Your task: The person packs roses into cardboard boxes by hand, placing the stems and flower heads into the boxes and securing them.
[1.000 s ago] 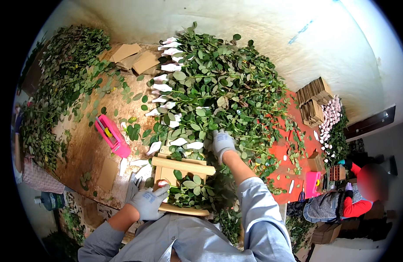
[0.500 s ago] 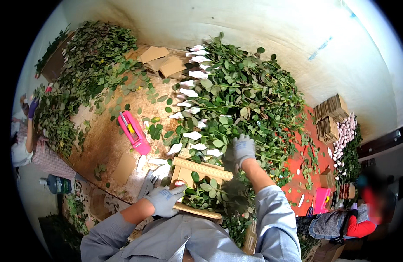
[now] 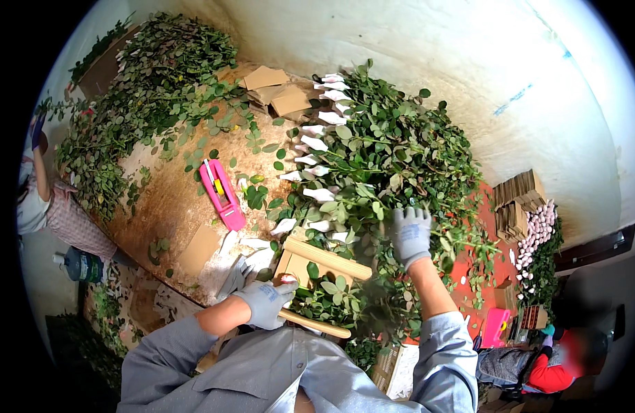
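Two gloved hands show, both in grey work gloves. My left hand [image 3: 264, 304] is closed at the left end of a wooden rack [image 3: 326, 259], beside a pale rose head [image 3: 287, 279] with a reddish tint. Leafy stems [image 3: 329, 297] lie between the rack's two rails. My right hand [image 3: 411, 236] reaches over the large heap of roses [image 3: 393, 148], its fingers stretched out on the leaves; no flower shows in it. White sleeves [image 3: 319, 195] cover the rose heads along the heap's left side.
On the table stands a pink tape dispenser [image 3: 222, 196], with cardboard pieces [image 3: 273, 89] behind it. More foliage [image 3: 173, 58] is piled far left. Stacked cardboard [image 3: 518, 199] stands right on the red surface. One co-worker [image 3: 76, 220] is at the left, another [image 3: 548, 368] at the lower right.
My right hand has moved right across the heap, away from the rack. My left hand stays by the rose at the rack. The whole view has shifted slightly.
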Action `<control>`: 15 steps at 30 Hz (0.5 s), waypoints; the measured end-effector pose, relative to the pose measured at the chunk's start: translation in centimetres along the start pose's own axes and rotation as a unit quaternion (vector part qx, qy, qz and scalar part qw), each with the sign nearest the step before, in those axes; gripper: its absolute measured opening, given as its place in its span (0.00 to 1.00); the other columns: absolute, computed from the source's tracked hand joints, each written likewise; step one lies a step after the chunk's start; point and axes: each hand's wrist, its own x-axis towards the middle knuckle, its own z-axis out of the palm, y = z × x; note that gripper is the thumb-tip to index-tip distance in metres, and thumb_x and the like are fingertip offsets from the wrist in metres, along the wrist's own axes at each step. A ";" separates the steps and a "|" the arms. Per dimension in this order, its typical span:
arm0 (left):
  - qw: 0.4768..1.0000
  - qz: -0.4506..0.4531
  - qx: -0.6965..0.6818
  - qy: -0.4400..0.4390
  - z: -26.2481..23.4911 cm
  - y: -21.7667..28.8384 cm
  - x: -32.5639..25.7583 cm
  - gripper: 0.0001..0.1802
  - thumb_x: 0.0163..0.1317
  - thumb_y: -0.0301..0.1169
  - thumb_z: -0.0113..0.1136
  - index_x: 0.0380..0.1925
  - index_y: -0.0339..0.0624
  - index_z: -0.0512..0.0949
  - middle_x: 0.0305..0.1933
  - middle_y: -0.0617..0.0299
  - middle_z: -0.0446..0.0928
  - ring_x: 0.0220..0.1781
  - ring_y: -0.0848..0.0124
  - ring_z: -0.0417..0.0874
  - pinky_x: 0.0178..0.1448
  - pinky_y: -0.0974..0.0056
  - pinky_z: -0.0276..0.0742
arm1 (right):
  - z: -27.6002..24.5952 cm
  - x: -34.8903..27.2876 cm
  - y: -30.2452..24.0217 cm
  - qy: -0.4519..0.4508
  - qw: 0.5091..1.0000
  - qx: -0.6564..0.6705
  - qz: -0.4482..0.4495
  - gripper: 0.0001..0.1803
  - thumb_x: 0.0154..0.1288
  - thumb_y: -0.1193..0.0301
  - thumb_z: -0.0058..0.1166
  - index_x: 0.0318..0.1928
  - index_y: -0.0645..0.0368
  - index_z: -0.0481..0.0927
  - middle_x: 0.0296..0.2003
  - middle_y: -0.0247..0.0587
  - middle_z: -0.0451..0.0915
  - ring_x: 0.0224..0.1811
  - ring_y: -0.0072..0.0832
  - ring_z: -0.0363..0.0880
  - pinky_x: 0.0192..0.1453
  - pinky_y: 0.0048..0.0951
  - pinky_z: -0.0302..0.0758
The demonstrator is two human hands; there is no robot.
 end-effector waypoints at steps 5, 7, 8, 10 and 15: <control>1.000 -0.003 0.006 -0.001 -0.3 -0.2 0.2 0.39 0.60 0.49 0.60 0.70 0.43 0.71 0.80 0.58 0.63 0.60 0.55 0.84 0.64 0.53 0.79 | 0.6 1.5 -1.1 -0.054 0.997 -0.047 0.019 0.15 0.67 0.64 0.54 0.52 0.52 0.80 0.52 0.48 0.80 0.59 0.46 0.77 0.67 0.52 0.66; 1.000 -0.008 -0.003 0.002 0.1 0.0 -0.1 0.38 0.60 0.49 0.60 0.69 0.44 0.72 0.79 0.58 0.63 0.60 0.55 0.84 0.64 0.52 0.79 | -2.4 2.0 -2.0 -0.015 0.998 0.026 0.051 0.18 0.64 0.62 0.58 0.52 0.52 0.80 0.53 0.48 0.80 0.60 0.47 0.76 0.67 0.51 0.66; 1.000 -0.008 -0.010 0.004 0.0 0.0 -0.1 0.38 0.60 0.49 0.60 0.69 0.43 0.72 0.79 0.58 0.64 0.60 0.55 0.84 0.64 0.52 0.79 | -2.7 2.2 -2.0 0.008 0.998 0.039 0.052 0.22 0.59 0.61 0.63 0.53 0.53 0.79 0.53 0.49 0.79 0.60 0.47 0.75 0.66 0.50 0.66; 1.000 -0.007 -0.016 0.013 0.2 0.0 -0.3 0.37 0.59 0.49 0.60 0.67 0.43 0.74 0.79 0.58 0.65 0.60 0.54 0.84 0.63 0.52 0.79 | -3.0 2.7 -2.0 -0.022 0.996 0.050 0.065 0.22 0.57 0.63 0.63 0.53 0.54 0.79 0.54 0.50 0.79 0.60 0.48 0.75 0.67 0.51 0.65; 0.999 0.004 -0.029 0.043 1.2 -0.5 -0.1 0.35 0.59 0.49 0.61 0.64 0.43 0.76 0.77 0.56 0.66 0.57 0.53 0.85 0.62 0.51 0.80 | -4.8 3.3 -0.3 0.115 0.985 0.118 0.046 0.22 0.55 0.66 0.64 0.52 0.54 0.80 0.52 0.51 0.79 0.58 0.50 0.74 0.65 0.51 0.66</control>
